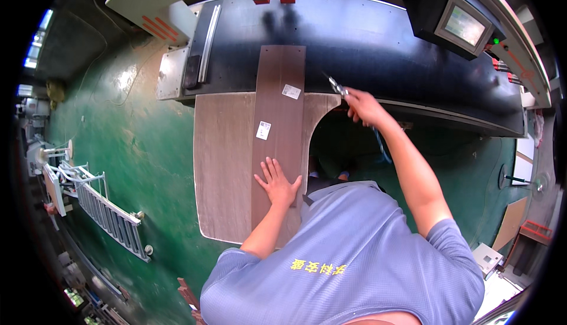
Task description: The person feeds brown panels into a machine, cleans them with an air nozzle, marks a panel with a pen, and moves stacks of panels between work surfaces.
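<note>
Pressure comes only from our left hand (pixel 277 184), fingers spread flat on the long brown wood-grain plank (pixel 277 142) — it lies lengthwise over the wider wood-grain panel (pixel 221 165), far end on the black machine bed (pixel 378 47). Beyond the plank's right edge, our right hand (pixel 363 108) clenches a slim metal air nozzle (pixel 336 86) — a blast, we judge, could skew the unclamped plank.

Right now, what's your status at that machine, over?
Left hand flat on brown board. Right hand grips metal tool at machine bed. Nothing blocking the board.
</note>
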`<state>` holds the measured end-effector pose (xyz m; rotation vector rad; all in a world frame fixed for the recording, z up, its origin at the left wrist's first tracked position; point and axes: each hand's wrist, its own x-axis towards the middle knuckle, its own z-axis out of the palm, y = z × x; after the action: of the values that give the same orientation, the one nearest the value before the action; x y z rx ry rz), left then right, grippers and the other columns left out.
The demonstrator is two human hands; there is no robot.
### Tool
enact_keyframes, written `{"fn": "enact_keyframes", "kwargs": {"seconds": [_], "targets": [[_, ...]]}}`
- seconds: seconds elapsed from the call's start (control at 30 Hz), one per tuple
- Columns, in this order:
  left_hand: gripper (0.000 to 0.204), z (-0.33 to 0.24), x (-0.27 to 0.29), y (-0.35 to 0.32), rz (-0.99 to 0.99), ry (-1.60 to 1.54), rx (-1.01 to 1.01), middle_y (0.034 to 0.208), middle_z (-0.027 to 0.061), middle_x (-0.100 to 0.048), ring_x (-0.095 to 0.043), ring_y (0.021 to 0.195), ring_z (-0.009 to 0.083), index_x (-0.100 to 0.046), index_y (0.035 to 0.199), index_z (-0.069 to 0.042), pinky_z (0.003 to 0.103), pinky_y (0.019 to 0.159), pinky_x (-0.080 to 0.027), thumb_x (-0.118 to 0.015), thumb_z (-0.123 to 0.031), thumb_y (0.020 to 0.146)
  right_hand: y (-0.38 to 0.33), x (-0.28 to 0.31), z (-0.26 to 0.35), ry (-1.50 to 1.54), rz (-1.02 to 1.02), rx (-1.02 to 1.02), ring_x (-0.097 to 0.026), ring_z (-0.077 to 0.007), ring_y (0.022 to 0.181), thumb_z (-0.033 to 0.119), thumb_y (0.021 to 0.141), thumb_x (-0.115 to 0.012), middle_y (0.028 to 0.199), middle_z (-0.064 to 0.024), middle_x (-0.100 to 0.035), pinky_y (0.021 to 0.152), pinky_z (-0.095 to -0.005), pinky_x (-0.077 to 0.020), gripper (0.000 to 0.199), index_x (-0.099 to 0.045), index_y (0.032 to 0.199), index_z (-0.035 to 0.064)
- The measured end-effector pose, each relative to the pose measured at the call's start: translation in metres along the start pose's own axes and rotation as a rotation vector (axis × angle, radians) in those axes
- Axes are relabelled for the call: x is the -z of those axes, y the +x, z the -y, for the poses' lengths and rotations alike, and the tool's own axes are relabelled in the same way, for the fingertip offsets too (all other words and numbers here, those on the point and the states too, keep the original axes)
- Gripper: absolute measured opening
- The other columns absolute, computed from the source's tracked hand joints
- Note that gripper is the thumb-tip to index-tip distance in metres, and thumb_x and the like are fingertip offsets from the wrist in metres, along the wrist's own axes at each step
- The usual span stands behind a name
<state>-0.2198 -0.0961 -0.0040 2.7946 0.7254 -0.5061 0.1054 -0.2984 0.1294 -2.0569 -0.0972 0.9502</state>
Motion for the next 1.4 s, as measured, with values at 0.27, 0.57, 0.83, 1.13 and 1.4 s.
{"fn": "enact_keyframes", "kwargs": {"seconds": [0.27, 0.57, 0.83, 1.13, 1.4], "targets": [[0.119, 0.01, -0.009, -0.012, -0.019, -0.07, -0.023, 0.179, 0.0187, -0.007, 0.001, 0.166, 0.0375, -0.017, 0.169, 0.002, 0.07, 0.127, 0.003, -0.068, -0.069, 0.087, 0.082, 0.008, 0.054, -0.211, -0.015, -0.007, -0.054, -0.0135, 0.051, 0.038, 0.109, -0.054, 0.068, -0.0045, -0.061, 0.044, -0.0321, -0.0435, 0.04, -0.071, 0.134, 0.0132], [0.12, 0.012, -0.01, -0.009, 0.02, -0.07, -0.013, 0.18, 0.0161, -0.006, 0.001, 0.167, 0.035, -0.016, 0.17, 0.0, 0.07, 0.128, 0.004, -0.066, -0.071, 0.086, 0.133, -0.046, 0.131, -0.277, 0.099, 0.018, -0.058, -0.0206, 0.052, 0.034, 0.107, -0.055, 0.071, -0.0112, -0.067, 0.05, -0.0386, -0.0507, 0.041, -0.072, 0.134, 0.0081], [0.117, 0.01, -0.006, -0.007, 0.04, -0.033, -0.006, 0.179, 0.0172, -0.007, 0.0, 0.166, 0.0358, -0.018, 0.169, 0.0, 0.072, 0.127, 0.0, -0.063, -0.073, 0.089, 0.093, -0.022, 0.123, -0.363, 0.158, 0.023, -0.056, -0.0177, 0.049, 0.036, 0.107, -0.057, 0.067, -0.0093, -0.064, 0.047, -0.037, -0.047, 0.038, -0.076, 0.115, 0.0041], [0.114, -0.018, 0.034, 0.112, -0.196, -0.066, -0.067, 0.179, 0.018, -0.011, -0.005, 0.166, 0.0356, -0.02, 0.169, 0.001, 0.071, 0.127, -0.001, -0.066, -0.067, 0.089, 0.02, 0.015, 0.016, -0.01, 0.187, -0.033, -0.07, -0.0131, 0.069, 0.05, 0.11, -0.048, 0.087, -0.0071, -0.076, 0.049, -0.0282, -0.0453, 0.043, -0.064, 0.115, 0.0103], [0.112, -0.069, 0.073, 0.257, -0.327, -0.107, -0.069, 0.179, 0.0152, -0.014, -0.007, 0.166, 0.0329, -0.021, 0.17, -0.002, 0.07, 0.127, -0.001, -0.061, -0.07, 0.091, -0.04, -0.011, -0.045, 0.098, 0.168, -0.175, -0.066, -0.0091, 0.071, 0.045, 0.112, -0.048, 0.088, -0.0025, -0.074, 0.054, -0.0285, -0.0452, 0.042, -0.063, 0.137, 0.0152]]}}
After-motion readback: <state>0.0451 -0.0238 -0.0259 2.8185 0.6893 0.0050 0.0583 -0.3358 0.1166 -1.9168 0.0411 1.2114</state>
